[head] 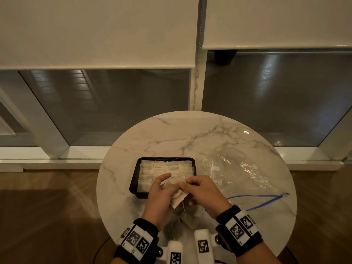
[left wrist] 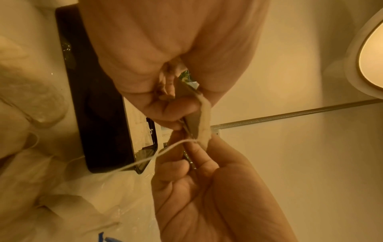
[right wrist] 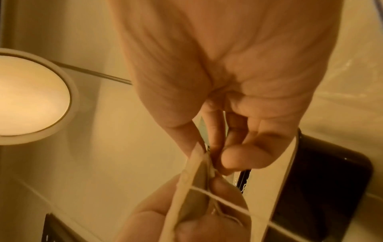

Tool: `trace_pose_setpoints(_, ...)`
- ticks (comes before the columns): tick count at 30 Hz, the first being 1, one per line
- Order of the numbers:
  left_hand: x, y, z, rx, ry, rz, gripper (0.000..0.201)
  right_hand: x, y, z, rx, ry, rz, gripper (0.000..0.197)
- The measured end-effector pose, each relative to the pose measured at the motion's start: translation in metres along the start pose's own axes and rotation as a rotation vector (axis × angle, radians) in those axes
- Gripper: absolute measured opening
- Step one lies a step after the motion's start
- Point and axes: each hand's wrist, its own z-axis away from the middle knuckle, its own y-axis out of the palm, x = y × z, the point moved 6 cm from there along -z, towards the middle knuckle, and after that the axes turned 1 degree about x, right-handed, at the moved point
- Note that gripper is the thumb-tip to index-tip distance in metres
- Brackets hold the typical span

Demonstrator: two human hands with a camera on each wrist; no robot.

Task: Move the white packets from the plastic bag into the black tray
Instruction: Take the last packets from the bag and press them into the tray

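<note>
A black tray (head: 133, 180) sits on the round marble table (head: 190, 134), packed with rows of white packets (head: 165, 168). Just in front of its near right corner both hands hold a small bundle of white packets (head: 178, 196) above the table. My left hand (head: 160, 195) grips the bundle from the left and my right hand (head: 202, 191) pinches its right edge. A thin string (head: 183, 208) dangles from the bundle. The left wrist view shows a packet (left wrist: 204, 117) edge-on between my left hand (left wrist: 176, 111) and my right hand (left wrist: 196, 163). The clear plastic bag (head: 243, 172) lies flat to the right.
A blue zip strip (head: 257, 199) runs along the bag's near edge. Bare marble lies behind the tray and at the table's left side. Beyond the table are a wooden floor and low windows with blinds. The tray's dark wall (right wrist: 321, 180) shows in the right wrist view.
</note>
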Motion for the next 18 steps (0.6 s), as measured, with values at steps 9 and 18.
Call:
trace_pose_setpoints(9,0.001,-0.004,-0.002,-0.072,0.047,-0.030,0.038,-0.001,-0.011,0.002,-0.101,-0.029,-0.173,0.012)
trace_pose_setpoints(18,0.001,-0.007,-0.002,-0.056,0.086,-0.107,0.036,0.001,-0.019,0.004,-0.167,-0.061,-0.265,0.020)
